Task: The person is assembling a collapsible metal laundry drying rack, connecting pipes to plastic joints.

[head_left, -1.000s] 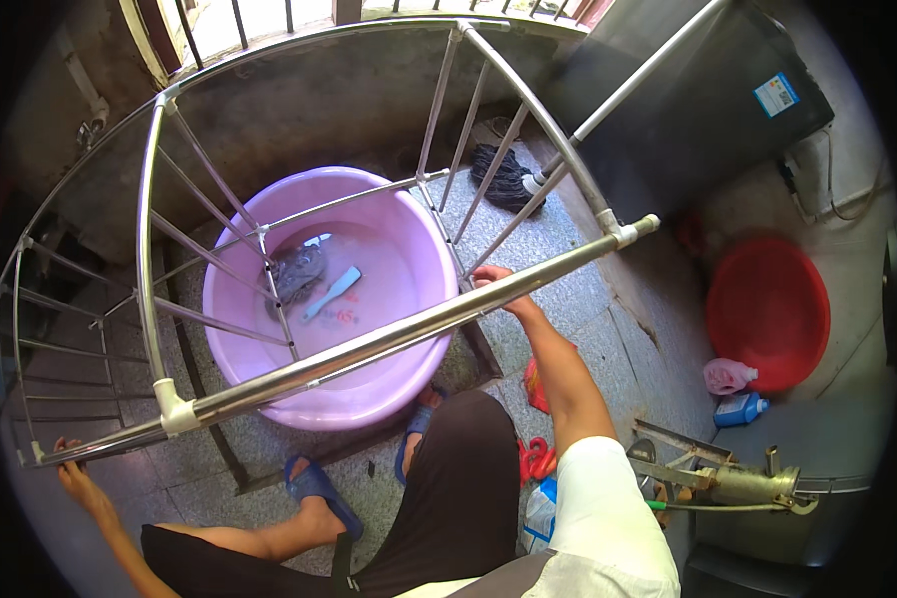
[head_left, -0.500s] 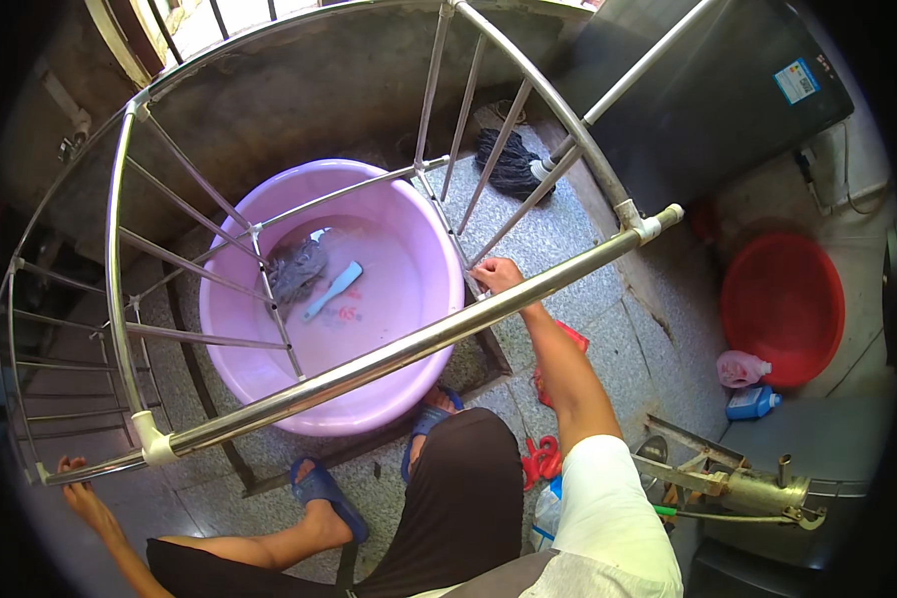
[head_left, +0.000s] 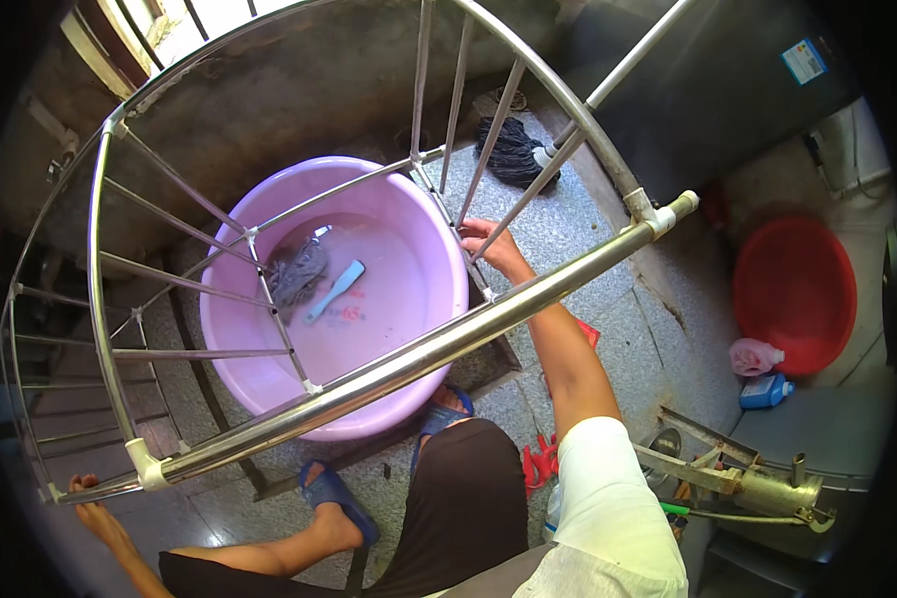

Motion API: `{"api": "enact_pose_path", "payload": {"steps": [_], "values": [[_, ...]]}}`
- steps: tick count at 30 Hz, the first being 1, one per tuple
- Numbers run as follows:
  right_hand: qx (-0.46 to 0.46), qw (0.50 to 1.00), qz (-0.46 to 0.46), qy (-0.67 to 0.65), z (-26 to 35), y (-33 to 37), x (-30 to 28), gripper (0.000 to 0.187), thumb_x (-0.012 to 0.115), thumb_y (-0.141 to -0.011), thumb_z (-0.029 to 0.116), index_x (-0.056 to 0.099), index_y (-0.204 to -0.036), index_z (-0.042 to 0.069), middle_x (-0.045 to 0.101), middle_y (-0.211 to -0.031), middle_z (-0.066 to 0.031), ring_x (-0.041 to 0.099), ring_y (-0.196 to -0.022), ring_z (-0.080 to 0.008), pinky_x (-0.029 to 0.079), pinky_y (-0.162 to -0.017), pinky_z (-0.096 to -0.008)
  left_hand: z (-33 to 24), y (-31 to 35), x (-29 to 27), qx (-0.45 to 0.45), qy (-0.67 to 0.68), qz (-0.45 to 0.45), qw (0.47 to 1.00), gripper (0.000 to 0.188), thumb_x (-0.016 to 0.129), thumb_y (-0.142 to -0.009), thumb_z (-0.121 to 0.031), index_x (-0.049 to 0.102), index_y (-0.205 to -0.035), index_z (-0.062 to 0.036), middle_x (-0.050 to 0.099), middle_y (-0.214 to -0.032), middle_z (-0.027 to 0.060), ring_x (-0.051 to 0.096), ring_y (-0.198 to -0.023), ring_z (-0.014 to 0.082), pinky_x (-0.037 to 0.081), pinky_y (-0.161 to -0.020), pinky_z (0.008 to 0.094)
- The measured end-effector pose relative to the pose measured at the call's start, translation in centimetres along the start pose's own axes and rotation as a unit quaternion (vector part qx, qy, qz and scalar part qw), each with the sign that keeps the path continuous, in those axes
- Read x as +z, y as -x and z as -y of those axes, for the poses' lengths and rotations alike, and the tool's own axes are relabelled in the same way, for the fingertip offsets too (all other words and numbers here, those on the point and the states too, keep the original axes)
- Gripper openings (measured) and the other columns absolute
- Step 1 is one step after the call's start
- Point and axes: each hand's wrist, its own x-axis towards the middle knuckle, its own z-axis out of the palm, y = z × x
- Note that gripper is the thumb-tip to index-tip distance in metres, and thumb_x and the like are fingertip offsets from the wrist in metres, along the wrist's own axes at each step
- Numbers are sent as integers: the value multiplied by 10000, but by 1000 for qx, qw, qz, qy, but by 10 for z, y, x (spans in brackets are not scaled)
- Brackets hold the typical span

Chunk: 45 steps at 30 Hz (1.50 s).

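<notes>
A metal tube rack (head_left: 419,353) with white plastic joints stretches across the view, over a large purple basin (head_left: 424,259). At the lower left, my left hand (head_left: 94,506) has its fingers wrapped round the end of the thick front tube. Behind that tube, my right hand (head_left: 490,244) is closed at a thin bar of the rack by the basin's right rim; its fingertips are partly hidden. Water in the basin covers a dark grey cloth (head_left: 302,271), with a light blue brush (head_left: 335,292) beside it.
A black mop head (head_left: 513,154) lies beyond the rack. On the right are a red basin (head_left: 797,299), a pink bottle (head_left: 754,357), a blue bottle (head_left: 766,392) and a metal machine (head_left: 772,490). My slippered feet stand close to the purple basin.
My right hand has moved up along the rack, away from the thick front tube. The rack has shifted slightly, its left end lower and right end higher. My left hand keeps its hold.
</notes>
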Motion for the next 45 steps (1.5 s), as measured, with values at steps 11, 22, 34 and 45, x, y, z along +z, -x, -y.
{"api": "enact_pose_path", "payload": {"steps": [11,22,34,45], "values": [[39,976,-64,206,10,-7,19,302,711,-739,246,692,-924,8,696,-806,-110,659,-725,-181,513,-689,-304,8,2,-4,6,47,-27,998,316,449,-983,-278,518,-1155,-22,563,-924,59,545,-892,155,410,-878,293],[-49,919,-18,392,19,-15,16,302,584,-823,301,681,-985,66,684,-894,-132,667,-791,-281,526,-706,-384,-15,21,-3,19,-61,6,998,253,425,-993,-279,535,-1100,-78,514,-864,5,512,-874,124,387,-882,292],[93,985,-57,133,-16,-21,11,309,658,-826,283,551,-661,43,531,-575,2,459,-513,-69,362,-444,-252,8,18,-12,13,31,34,999,257,445,-991,-278,523,-1103,-61,495,-854,16,505,-863,121,407,-882,282],[164,981,-61,82,-31,-15,18,488,537,-870,450,648,-812,-22,622,-679,-81,576,-654,-150,448,-599,-306,-13,28,4,-15,-8,-14,1000,255,441,-990,-285,528,-1087,-66,526,-848,28,534,-837,128,428,-859,287]]}}
